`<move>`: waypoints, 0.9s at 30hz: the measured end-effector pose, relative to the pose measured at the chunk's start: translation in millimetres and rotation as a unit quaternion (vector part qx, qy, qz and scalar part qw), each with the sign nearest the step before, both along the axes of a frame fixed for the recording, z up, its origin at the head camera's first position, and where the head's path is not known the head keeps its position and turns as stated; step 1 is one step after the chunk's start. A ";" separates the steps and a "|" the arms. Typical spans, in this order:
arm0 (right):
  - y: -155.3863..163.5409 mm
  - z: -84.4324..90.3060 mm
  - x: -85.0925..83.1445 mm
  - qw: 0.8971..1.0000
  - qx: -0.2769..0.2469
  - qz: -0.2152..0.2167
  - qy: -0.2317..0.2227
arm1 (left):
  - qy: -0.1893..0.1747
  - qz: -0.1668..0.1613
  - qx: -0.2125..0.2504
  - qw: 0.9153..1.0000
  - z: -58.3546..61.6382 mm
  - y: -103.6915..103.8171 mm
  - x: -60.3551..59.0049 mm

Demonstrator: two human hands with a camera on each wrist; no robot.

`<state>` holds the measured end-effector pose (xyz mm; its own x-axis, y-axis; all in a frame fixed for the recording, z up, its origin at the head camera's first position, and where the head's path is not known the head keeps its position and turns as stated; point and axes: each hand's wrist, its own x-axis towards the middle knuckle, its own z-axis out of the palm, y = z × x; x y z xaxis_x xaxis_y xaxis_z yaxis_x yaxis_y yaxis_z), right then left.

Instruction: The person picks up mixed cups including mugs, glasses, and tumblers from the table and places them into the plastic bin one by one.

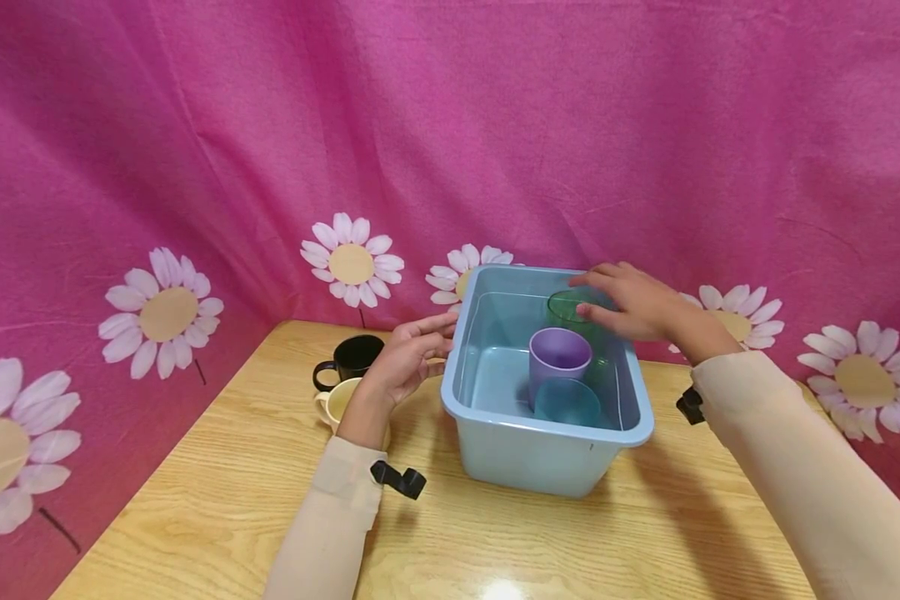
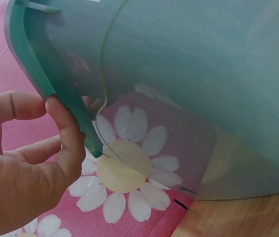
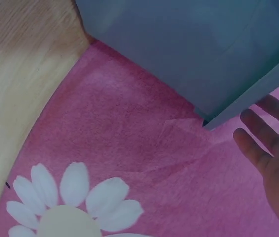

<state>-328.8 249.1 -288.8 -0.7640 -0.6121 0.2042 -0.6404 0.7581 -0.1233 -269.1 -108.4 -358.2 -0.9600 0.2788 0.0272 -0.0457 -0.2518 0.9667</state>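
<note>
A light blue plastic basin [image 1: 525, 454] stands on the table, with a purple cup [image 1: 560, 350], a teal cup [image 1: 567, 402] and a clear green glass [image 1: 566, 307] inside. My left hand [image 1: 412, 354] is at the basin's left side, loosely bent fingers [image 2: 67, 133] touching its rim from outside. Over the back right corner is my right hand [image 1: 633, 300], fingers spread, thumb right at the green glass's rim. In the right wrist view its fingers [image 3: 260, 131] extend past the basin's edge. The green glass's lower part is partly hidden behind the purple cup.
Left of the basin, a black mug [image 1: 356, 354] and a cream mug [image 1: 333, 403] stand close together, the cream one partly covered by my left wrist. A pink cloth [image 1: 607, 125] with daisies hangs behind the wooden table [image 1: 450, 542].
</note>
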 end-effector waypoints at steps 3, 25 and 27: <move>7.2 -2.7 2.5 1.000 -0.019 -0.011 0.004 | 0.002 -0.001 -0.002 1.000 0.3 -0.5 0.7; 33.1 -35.6 28.5 0.969 -0.235 -0.068 0.044 | 0.004 -0.001 0.005 1.000 -0.2 -1.1 0.4; 34.0 -39.3 30.9 0.962 -0.256 -0.085 0.034 | 0.004 -0.001 0.003 1.000 0.0 -0.9 0.4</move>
